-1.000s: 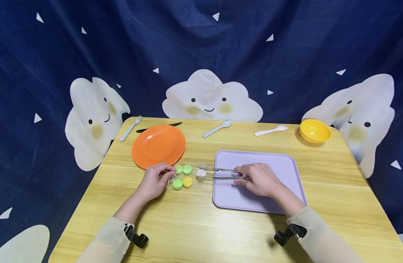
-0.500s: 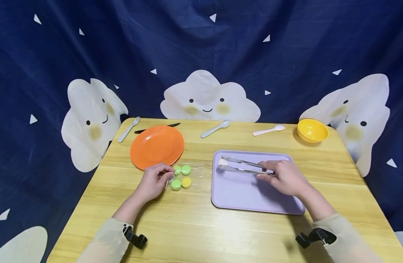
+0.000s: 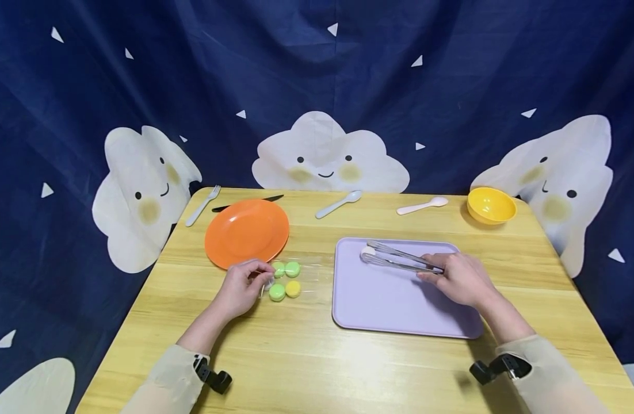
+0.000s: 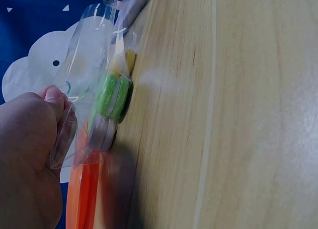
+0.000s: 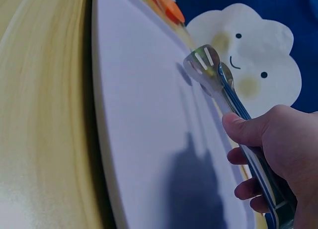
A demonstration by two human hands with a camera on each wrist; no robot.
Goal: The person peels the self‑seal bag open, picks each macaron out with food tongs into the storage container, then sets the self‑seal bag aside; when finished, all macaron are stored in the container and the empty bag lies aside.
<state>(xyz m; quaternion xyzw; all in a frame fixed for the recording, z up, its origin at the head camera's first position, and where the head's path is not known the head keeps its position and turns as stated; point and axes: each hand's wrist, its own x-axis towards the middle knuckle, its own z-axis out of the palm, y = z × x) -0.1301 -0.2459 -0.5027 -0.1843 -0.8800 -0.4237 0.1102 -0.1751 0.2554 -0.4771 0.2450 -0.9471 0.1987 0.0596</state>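
We take the lilac tray (image 3: 400, 310) as landmark. The right hand (image 3: 459, 280) sits over the tray's right half, fingers and thumb wrapped around the metal tongs (image 3: 400, 260). The tong tips lie near the tray's far edge and clamp a small white macaron (image 3: 367, 251), barely visible between them. Left of the tray, the left hand (image 3: 241, 286) pinches the edge of a clear plastic package (image 3: 296, 276) lying flat on the wooden table (image 3: 306, 356). In it we count 4 macarons (image 3: 285, 279): 3 green, 1 yellow. Farther left of the tray, just beyond the package, sits an orange plate (image 3: 247, 231).
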